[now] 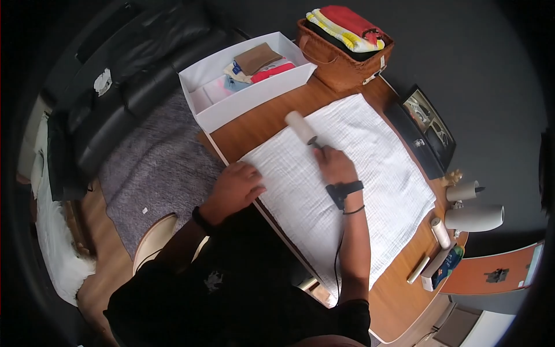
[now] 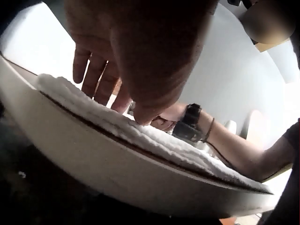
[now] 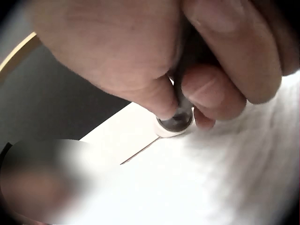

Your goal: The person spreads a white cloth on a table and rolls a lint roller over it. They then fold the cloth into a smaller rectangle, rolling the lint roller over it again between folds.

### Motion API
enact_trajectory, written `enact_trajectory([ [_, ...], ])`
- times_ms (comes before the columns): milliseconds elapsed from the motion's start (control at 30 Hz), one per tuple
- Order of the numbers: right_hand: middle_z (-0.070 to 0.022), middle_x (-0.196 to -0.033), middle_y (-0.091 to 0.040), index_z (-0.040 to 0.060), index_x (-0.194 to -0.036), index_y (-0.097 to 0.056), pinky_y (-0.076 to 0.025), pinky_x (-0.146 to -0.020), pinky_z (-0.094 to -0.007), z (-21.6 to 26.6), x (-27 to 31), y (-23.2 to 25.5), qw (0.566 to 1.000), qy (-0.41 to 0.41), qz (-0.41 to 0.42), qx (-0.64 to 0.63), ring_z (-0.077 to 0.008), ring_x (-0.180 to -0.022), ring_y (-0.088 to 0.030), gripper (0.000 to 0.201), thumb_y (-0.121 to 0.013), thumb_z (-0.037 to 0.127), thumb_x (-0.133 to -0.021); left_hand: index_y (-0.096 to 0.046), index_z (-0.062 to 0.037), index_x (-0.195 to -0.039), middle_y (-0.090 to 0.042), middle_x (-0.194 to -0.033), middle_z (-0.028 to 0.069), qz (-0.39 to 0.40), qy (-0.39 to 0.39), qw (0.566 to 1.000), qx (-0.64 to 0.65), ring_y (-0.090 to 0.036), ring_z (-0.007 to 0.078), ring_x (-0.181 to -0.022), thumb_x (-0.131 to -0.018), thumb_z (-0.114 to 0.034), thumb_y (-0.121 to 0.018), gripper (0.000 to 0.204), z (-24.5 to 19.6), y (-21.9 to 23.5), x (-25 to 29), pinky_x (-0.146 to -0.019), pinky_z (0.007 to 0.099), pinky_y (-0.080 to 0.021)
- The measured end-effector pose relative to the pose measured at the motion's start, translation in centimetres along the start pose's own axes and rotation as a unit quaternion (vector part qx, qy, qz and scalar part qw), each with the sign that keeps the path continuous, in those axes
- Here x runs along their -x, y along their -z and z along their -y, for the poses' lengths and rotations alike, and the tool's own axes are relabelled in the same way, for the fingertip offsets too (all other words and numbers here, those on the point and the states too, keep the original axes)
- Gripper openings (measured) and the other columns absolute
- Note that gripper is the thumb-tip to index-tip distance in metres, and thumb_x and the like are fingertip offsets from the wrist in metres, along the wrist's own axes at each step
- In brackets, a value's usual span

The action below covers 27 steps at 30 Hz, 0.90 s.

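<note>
A white crinkled cloth (image 1: 370, 168) lies spread over the wooden table. In the head view my right hand (image 1: 337, 166) grips the dark handle of a lint roller (image 1: 302, 128), its pale roll over the far left part of the cloth. The right wrist view shows the thumb and fingers curled round that handle (image 3: 177, 117), most of the roll hidden behind them. At the cloth's near left edge is my left hand (image 1: 238, 184), holding nothing. Its fingers (image 2: 96, 77) hang fairly straight, fingertips right at the cloth's edge in the left wrist view.
A white box (image 1: 248, 107) with folded clothes stands at the table's far left, beside a brown basket (image 1: 329, 61) of folded cloths. Along the right edge are a picture frame (image 1: 428, 124), a white vase (image 1: 475, 218), a spare roll (image 1: 440, 232) and a small box (image 1: 437, 270).
</note>
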State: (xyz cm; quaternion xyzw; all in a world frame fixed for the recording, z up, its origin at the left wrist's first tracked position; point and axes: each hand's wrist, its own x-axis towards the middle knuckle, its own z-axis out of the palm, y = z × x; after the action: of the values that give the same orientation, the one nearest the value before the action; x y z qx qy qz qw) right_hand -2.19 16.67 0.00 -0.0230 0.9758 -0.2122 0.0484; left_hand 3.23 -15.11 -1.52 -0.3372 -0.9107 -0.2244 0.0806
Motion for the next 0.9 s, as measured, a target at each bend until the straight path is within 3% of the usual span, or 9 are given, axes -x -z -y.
enact_trajectory([
  [167,-0.0267,-0.107,-0.075,-0.001,-0.111,-0.074,-0.053,-0.097,-0.054,5.5,2.4,-0.3,0.972,0.099,0.196,-0.081,-0.0445,-0.105,-0.071,0.052,-0.052,0.047,-0.113,-0.073,-0.007,-0.097,-0.069,-0.107,0.0129,-0.011,0.021,1.0,-0.014,-0.066,0.036,-0.103,-0.093,-0.025,-0.079,0.019,1.0,1.7,0.5,-0.091,0.0488,-0.054],
  [267,-0.0265,-0.109,-0.075,-0.0017,-0.111,-0.074,-0.051,-0.1,-0.0532,5.7,2.1,0.4,0.957,0.082,0.259,-0.101,-0.0451,-0.108,-0.07,0.053,-0.053,0.047,-0.113,-0.071,-0.0057,-0.093,-0.068,-0.103,0.0136,-0.002,0.042,0.999,-0.013,-0.065,0.0373,-0.098,-0.093,-0.023,-0.079,0.019,1.0,2.0,0.4,-0.088,0.0492,-0.053],
  [333,-0.0263,-0.111,-0.075,-0.0024,-0.113,-0.074,-0.051,-0.101,-0.0519,3.8,1.3,1.7,0.967,0.035,0.244,-0.064,-0.0455,-0.109,-0.069,0.053,-0.053,0.046,-0.113,-0.069,-0.0048,-0.091,-0.067,-0.1,0.0135,-0.004,0.03,1.0,0.0,-0.064,0.038,-0.096,-0.092,-0.021,-0.079,0.019,1.0,1.8,0.2,-0.086,0.0493,-0.053],
  [500,-0.0255,-0.112,-0.077,0.0002,-0.116,-0.074,-0.056,-0.101,-0.0523,-7.3,0.3,2.8,0.996,-0.083,-0.003,0.013,-0.044,-0.11,-0.073,0.05,-0.049,0.044,-0.113,-0.071,-0.0034,-0.085,-0.068,-0.093,0.0156,-0.021,0.043,0.999,-0.014,-0.065,0.039,-0.093,-0.093,-0.02,-0.077,0.019,0.7,1.7,-0.9,-0.083,0.0509,-0.053],
  [533,-0.0242,-0.107,-0.079,0.0034,-0.111,-0.074,-0.06,-0.092,-0.0533,-7.7,1.1,4.0,0.983,-0.165,-0.06,0.05,-0.0431,-0.102,-0.077,0.043,-0.051,0.04,-0.112,-0.071,-0.0034,-0.085,-0.068,-0.093,0.0156,-0.018,0.023,1.0,-0.012,-0.065,0.039,-0.093,-0.093,-0.02,-0.077,0.019,0.5,1.5,-1.3,-0.083,0.0509,-0.053],
  [633,-0.0181,-0.092,-0.081,0.0043,-0.102,-0.073,-0.063,-0.08,-0.0498,-11.8,1.4,3.2,0.92,-0.259,-0.239,0.169,-0.0371,-0.083,-0.08,0.036,-0.049,0.029,-0.11,-0.072,-0.0034,-0.083,-0.07,-0.091,0.0169,0.019,0.062,0.992,-0.11,-0.067,0.04,-0.092,-0.096,-0.022,-0.075,0.023,0.6,0.5,-3.0,-0.083,0.0512,-0.053],
  [700,-0.0171,-0.089,-0.081,0.0043,-0.101,-0.073,-0.063,-0.078,-0.0487,-12.2,1.6,3.5,0.914,-0.273,-0.261,0.148,-0.0361,-0.081,-0.08,0.036,-0.048,0.027,-0.11,-0.072,-0.0036,-0.081,-0.07,-0.09,0.0175,0.05,0.132,0.974,-0.177,-0.068,0.04,-0.092,-0.099,-0.024,-0.072,0.028,0.1,-0.9,-5.3,-0.083,0.0517,-0.053],
  [767,-0.0155,-0.087,-0.081,0.0049,-0.099,-0.074,-0.064,-0.072,-0.0472,-11.9,1.4,3.2,0.915,-0.252,-0.278,0.146,-0.0342,-0.078,-0.08,0.035,-0.046,0.025,-0.11,-0.073,-0.0032,-0.088,-0.07,-0.097,0.0168,0.057,0.1,0.98,-0.164,-0.069,0.0384,-0.098,-0.101,-0.024,-0.07,0.025,-2.8,-0.3,-9.5,-0.084,0.0524,-0.054],
  [900,-0.0119,-0.093,-0.083,0.0041,-0.108,-0.076,-0.062,-0.077,-0.0439,-11.0,0.4,2.6,0.939,-0.289,-0.175,0.071,-0.0305,-0.085,-0.082,0.031,-0.049,0.02,-0.108,-0.07,0.0027,-0.13,-0.067,-0.129,0.0214,0.054,-0.138,0.987,-0.066,-0.063,0.0411,-0.124,-0.104,-0.025,-0.068,0.038,-5.5,-3.0,-18.8,-0.106,0.05,-0.053],
])
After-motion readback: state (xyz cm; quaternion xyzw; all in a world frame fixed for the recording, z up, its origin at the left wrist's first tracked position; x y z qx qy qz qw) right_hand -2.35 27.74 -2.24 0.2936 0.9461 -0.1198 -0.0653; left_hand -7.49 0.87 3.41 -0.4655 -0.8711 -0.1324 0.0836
